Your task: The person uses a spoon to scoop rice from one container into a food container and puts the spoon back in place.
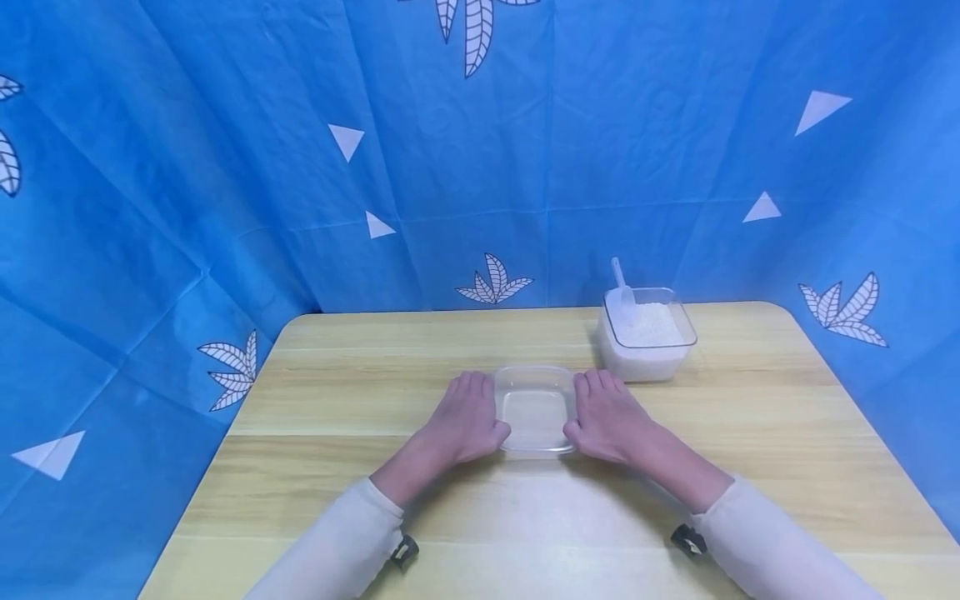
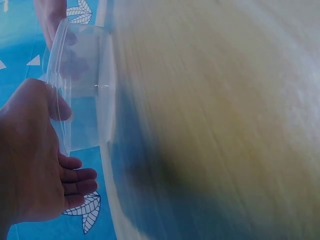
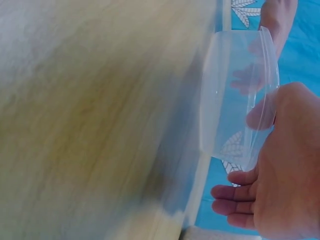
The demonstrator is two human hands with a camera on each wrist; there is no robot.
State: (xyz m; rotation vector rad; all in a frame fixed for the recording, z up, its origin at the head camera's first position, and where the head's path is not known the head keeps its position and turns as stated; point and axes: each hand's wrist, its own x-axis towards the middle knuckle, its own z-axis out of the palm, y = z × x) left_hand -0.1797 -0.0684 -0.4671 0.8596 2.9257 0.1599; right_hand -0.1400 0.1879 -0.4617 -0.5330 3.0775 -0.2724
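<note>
Gripping a clear, shallow plastic container point(image 1: 534, 408) from both sides, a person's two bare hands reach forward over a pale wood-grain worktop point(image 1: 337, 383). The left hand point(image 1: 468, 417) grasps the container's left side and the right hand point(image 1: 611, 417) its right side, each with the thumb at the near corner and the other fingers further along the side. The container is level, around the middle of the worktop and between the hands; whether its base touches the wood is hard to tell. Its see-through walls show nothing inside.

Just beyond the right hand, near the worktop's far edge, stands a squarish clear tub point(image 1: 641, 371) with white, grainy contents point(image 1: 654, 321). A pale scoop point(image 1: 617, 273) leans in its back left corner, handle up. Light sleeves point(image 1: 337, 533) cover both forearms. Behind everything hangs a blue cloth point(image 1: 465, 167) printed with white leaves and triangles.
</note>
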